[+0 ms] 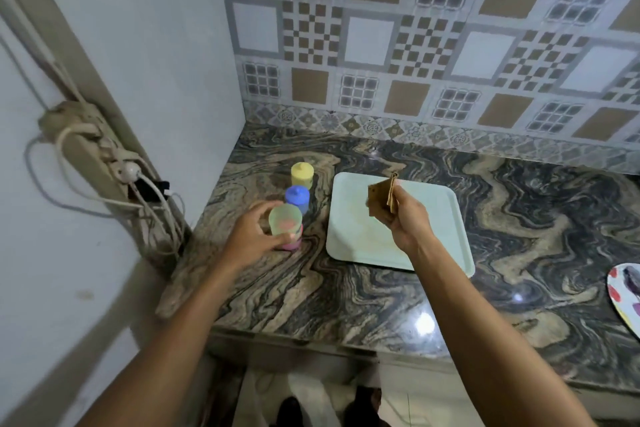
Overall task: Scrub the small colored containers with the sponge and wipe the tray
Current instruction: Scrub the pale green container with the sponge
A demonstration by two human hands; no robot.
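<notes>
Three small containers stand in a row on the marbled counter, left of a pale tray (446, 218). The yellow container (302, 175) is farthest back and the blue container (297, 198) is in the middle. Nearest stands the pink container (289, 234), with a translucent greenish top, blurred. My left hand (252, 236) curls its fingers round this one. My right hand (405, 218) hovers above the tray and pinches a flat brown sponge (382, 199) held upright.
A power strip (97, 156) with plugged cables hangs on the left wall beside the counter corner. A patterned plate (627, 295) pokes in at the right edge. The tiled backsplash runs behind the counter, whose front edge lies below my forearms.
</notes>
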